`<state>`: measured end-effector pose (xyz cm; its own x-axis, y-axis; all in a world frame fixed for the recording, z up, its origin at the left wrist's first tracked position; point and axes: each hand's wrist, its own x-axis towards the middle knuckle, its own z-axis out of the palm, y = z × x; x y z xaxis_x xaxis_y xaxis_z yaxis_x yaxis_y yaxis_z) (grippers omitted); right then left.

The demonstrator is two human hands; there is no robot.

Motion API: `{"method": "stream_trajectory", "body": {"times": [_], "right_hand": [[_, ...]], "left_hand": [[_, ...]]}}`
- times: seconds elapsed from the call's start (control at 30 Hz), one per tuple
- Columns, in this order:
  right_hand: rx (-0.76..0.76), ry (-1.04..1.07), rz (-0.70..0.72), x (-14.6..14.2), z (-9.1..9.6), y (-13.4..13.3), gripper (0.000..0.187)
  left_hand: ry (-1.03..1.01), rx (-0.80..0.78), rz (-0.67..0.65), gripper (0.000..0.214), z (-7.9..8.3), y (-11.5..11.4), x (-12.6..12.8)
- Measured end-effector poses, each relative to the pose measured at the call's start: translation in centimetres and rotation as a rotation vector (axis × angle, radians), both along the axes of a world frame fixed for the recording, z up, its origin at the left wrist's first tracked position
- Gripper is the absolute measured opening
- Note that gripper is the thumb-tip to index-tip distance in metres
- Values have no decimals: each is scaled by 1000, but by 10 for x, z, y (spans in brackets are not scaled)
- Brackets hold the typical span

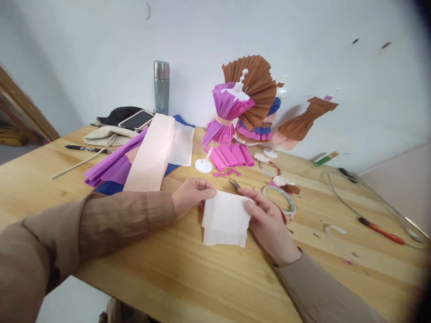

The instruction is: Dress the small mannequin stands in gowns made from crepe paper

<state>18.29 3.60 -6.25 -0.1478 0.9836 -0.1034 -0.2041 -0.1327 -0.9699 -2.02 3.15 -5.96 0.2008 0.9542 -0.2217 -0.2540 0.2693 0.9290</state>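
Nearest, a pale wooden table (175, 264), its front edge running across the bottom, a white wall (303, 54) close behind. On the wood, a folded white paper sheet (225, 217), lying flat between both hands. Left hand (190, 195) pinching the sheet's upper left corner, fingers narrow. Right hand (269, 220) pressing the sheet's right edge, fingers extended and flat on it. Just past the sheet, scissor tips (234, 183) and a tape roll (281, 197). To the right, a red-handled tool (382, 231) and loose wire. Farther back, peach, purple and blue paper strips (148, 157), pink pleated paper (232, 156). At the wall, paper dresses on small white stands (235, 107), a steel flask (161, 87) standing shut, contents hidden, a phone (136, 120) on cloth.
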Motion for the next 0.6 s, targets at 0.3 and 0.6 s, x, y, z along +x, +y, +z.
{"method": "stream_trajectory", "body": {"times": [0.3, 0.6], "right_hand": [[-107, 46, -85, -3, -4, 2, 36], [-131, 25, -83, 4, -3, 0, 37]], "left_hand": [[-45, 7, -58, 41, 2, 0, -3], [21, 91, 15, 42, 7, -7, 0]]}}
